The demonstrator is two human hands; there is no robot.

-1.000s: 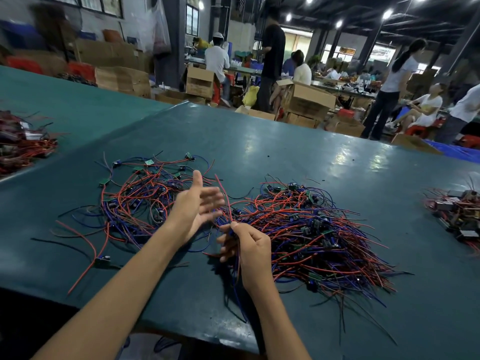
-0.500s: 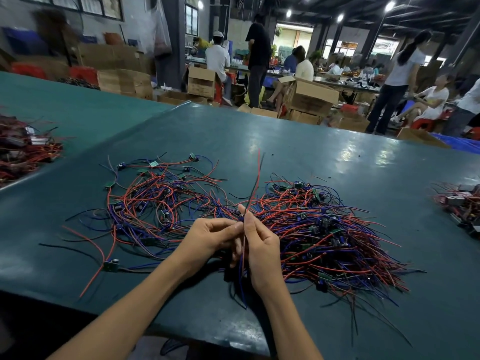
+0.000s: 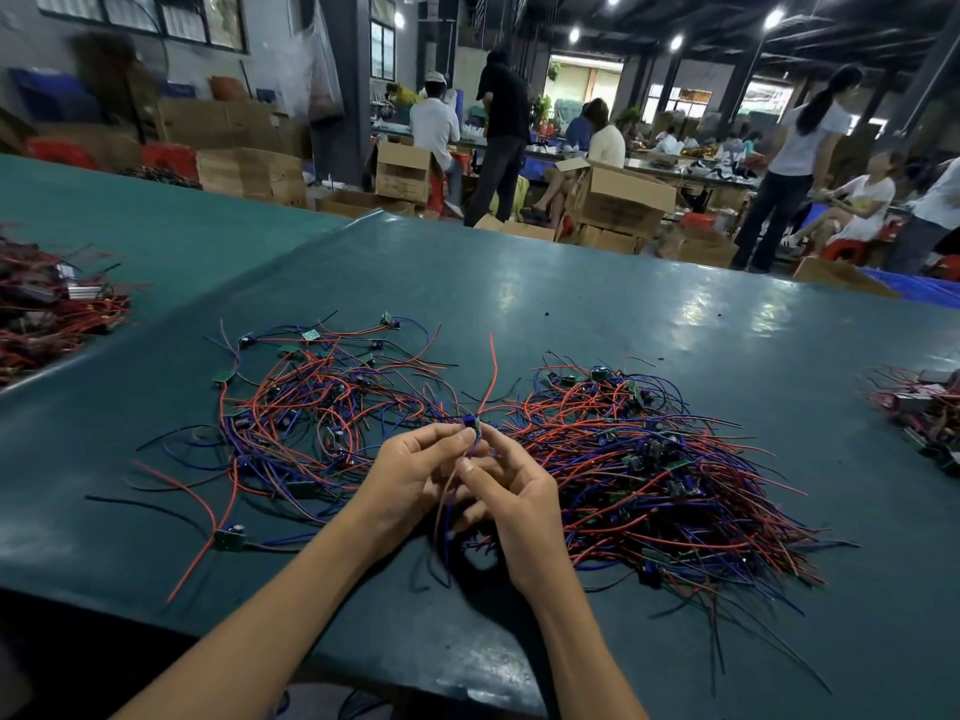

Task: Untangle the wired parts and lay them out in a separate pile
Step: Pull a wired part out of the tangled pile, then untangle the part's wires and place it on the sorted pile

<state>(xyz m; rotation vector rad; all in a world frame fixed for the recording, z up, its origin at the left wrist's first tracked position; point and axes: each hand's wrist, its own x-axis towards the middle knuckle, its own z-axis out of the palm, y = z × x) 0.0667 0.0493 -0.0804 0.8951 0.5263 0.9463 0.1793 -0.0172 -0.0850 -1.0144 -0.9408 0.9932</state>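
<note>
Both hands raised over surface (image 3: pixel 597 314); left hand (image 3: pixel 410 480) fingers pinch a wired part (image 3: pixel 471 427) at its small board; right hand (image 3: pixel 511 493) fingers closed on its wires just below; tangle (image 3: pixel 660 470) right of fingers, laid-out pile (image 3: pixel 311 407) to left.

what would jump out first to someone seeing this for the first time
Two sprawls of red and blue wired parts on the green table: a dense tangled heap at right, a looser laid-out pile at left. Between them, the left hand and right hand pinch one small part, its red wire standing up.
</note>
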